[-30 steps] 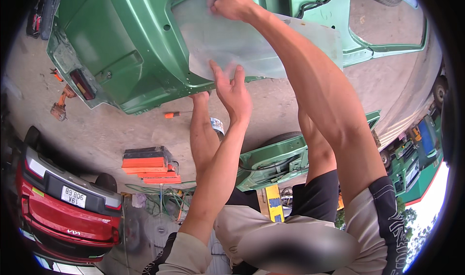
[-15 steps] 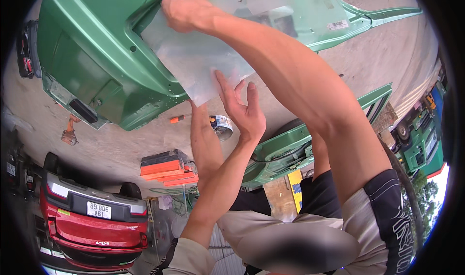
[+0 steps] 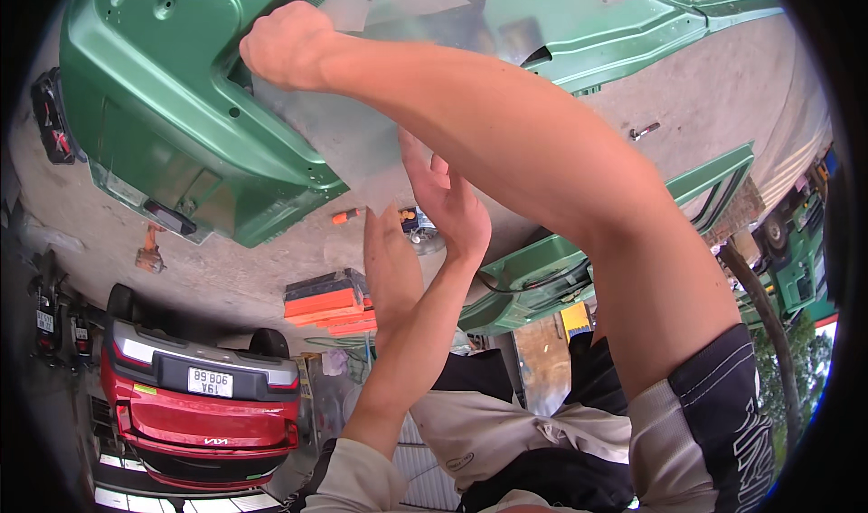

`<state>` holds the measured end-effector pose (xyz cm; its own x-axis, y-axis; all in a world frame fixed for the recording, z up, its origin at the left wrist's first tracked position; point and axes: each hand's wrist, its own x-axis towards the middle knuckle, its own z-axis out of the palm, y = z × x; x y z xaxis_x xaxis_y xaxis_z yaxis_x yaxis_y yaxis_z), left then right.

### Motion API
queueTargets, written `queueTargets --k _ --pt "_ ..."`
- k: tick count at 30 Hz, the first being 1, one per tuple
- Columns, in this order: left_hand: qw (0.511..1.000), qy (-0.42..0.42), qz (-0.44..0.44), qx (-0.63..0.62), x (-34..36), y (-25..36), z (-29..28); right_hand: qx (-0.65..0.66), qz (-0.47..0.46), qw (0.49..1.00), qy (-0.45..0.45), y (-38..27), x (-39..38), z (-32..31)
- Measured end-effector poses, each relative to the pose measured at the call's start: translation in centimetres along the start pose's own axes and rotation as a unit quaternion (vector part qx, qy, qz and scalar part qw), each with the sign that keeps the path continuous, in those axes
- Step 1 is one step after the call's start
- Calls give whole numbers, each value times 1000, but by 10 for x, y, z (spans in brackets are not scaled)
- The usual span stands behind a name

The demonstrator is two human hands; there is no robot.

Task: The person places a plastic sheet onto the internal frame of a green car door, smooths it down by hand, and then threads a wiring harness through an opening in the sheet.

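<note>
A translucent plastic sheet with a label lies across a green vehicle body panel. My right hand is closed at the sheet’s left edge, beside the panel’s raised rim, its forearm crossing over the sheet. My left hand is lower, palm up, against the sheet’s lower part with fingers stretched out and apart; some fingertips are hidden behind my right forearm.
On the floor lie a drill, an orange-handled tool, stacked orange-and-black boxes and other green panels. A red car is at lower left, and more green body parts at right.
My right hand has moved left across the green panel, and the sheet has shifted left with it. My left hand stays at the sheet’s lower part, its wrist slightly lower in view.
</note>
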<state>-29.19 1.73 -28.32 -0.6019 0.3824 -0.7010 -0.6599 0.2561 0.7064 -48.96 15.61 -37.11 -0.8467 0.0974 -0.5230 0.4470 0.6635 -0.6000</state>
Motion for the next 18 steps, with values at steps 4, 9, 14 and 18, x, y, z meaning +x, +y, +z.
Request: queueTargets --k 4,9,14,18 --pt "999 15 33 29 16 3 -7 31 23 999 2 4 -4 4" --pt "996 40 -46 -60 21 15 -9 86 58 992 66 9 -11 5" --pt "989 45 -55 -130 27 14 -10 59 66 993 75 9 -7 16" --pt "981 46 -57 -177 42 12 -16 -78 46 977 194 -2 -11 27"
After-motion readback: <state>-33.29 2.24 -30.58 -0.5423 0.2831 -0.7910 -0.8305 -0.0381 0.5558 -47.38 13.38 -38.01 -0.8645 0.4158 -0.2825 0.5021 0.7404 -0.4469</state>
